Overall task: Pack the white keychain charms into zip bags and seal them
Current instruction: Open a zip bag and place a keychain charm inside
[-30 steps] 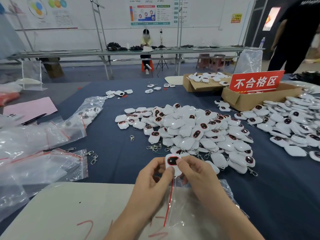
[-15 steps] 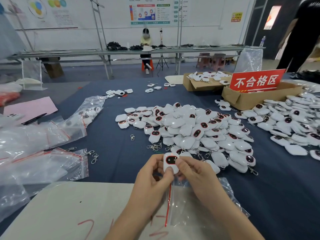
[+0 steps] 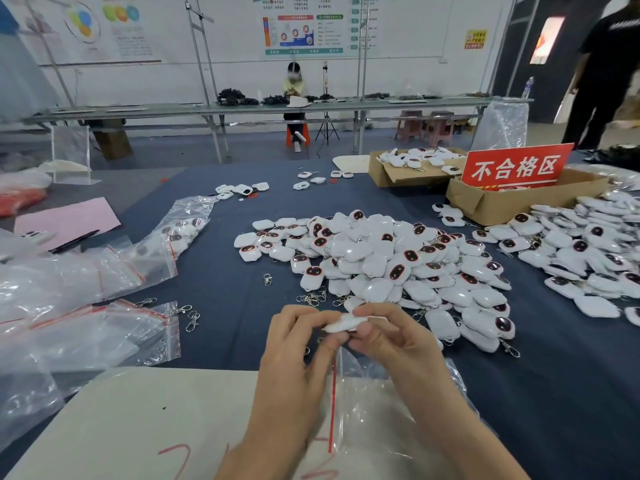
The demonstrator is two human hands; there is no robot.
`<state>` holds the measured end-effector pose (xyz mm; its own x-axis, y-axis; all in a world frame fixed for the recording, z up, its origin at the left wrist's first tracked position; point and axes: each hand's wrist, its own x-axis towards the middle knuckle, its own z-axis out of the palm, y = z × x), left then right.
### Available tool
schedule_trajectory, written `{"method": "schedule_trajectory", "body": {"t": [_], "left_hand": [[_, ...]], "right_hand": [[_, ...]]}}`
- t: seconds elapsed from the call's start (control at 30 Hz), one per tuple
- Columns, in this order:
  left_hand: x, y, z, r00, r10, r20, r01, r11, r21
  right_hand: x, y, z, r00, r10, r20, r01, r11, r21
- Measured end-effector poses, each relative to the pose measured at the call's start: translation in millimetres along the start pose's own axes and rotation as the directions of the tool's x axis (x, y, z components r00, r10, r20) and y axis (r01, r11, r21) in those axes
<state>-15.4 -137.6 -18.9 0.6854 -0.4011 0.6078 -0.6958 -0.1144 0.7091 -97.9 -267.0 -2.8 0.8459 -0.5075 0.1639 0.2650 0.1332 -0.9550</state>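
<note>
My left hand (image 3: 298,344) and my right hand (image 3: 391,336) meet in the lower middle and together pinch one white keychain charm (image 3: 344,323), now tilted so its white edge faces me. A clear zip bag (image 3: 367,410) with a red seal strip lies under my wrists on a pale board (image 3: 138,420). A big heap of white charms (image 3: 381,261) with dark red faces sits just beyond my hands on the dark blue cloth.
More charms (image 3: 581,251) pile up at the right. Cardboard boxes (image 3: 491,202) with a red sign (image 3: 516,166) stand behind them. Empty and filled zip bags (image 3: 86,296) spread at the left, with loose metal clasps (image 3: 190,318) nearby. A person (image 3: 609,74) stands far right.
The charm has turned in my fingers: its dark red face showed before, now only its white side. Both hands stay in the same place.
</note>
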Motion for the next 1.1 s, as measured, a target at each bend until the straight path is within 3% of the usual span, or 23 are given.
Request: {"method": "schedule_trajectory", "body": {"t": [0.27, 0.4, 0.5, 0.63, 0.7, 0.93, 1.0, 1.1], "left_hand": [[1, 2, -1, 0.999, -0.045, 0.000, 0.045, 0.996, -0.072], [0, -1, -2, 0.992, -0.076, 0.097, 0.073, 0.996, 0.042], [2, -1, -6, 0.974, -0.192, 0.122, 0.201, 0.977, -0.066], [3, 16, -13, 0.943, -0.204, 0.261, 0.301, 0.857, -0.417], [2, 24, -15, 0.927, -0.185, 0.328, 0.342, 0.774, -0.532], [5, 22, -14, 0.943, -0.214, 0.254, 0.327, 0.727, -0.603], [4, 22, -12, 0.931, -0.235, 0.278, 0.363, 0.654, -0.663], [5, 24, -9, 0.889, -0.287, 0.356, 0.454, 0.461, -0.763]], "right_hand": [[-2, -5, -1, 1.000, -0.021, 0.024, 0.020, 1.000, 0.024], [0, 1, 5, 0.987, -0.133, -0.089, 0.121, 0.984, -0.131], [0, 5, 5, 0.969, -0.235, -0.078, 0.207, 0.941, -0.267], [-5, 8, 8, 0.961, -0.273, 0.046, 0.273, 0.903, -0.333], [-6, 6, 8, 0.953, -0.302, 0.034, 0.298, 0.905, -0.304], [-6, -3, 7, 0.922, -0.386, 0.038, 0.380, 0.877, -0.294], [-7, -5, 5, 0.925, -0.379, 0.015, 0.365, 0.879, -0.307], [-9, -7, 4, 0.914, -0.405, -0.002, 0.381, 0.863, -0.331]]}}
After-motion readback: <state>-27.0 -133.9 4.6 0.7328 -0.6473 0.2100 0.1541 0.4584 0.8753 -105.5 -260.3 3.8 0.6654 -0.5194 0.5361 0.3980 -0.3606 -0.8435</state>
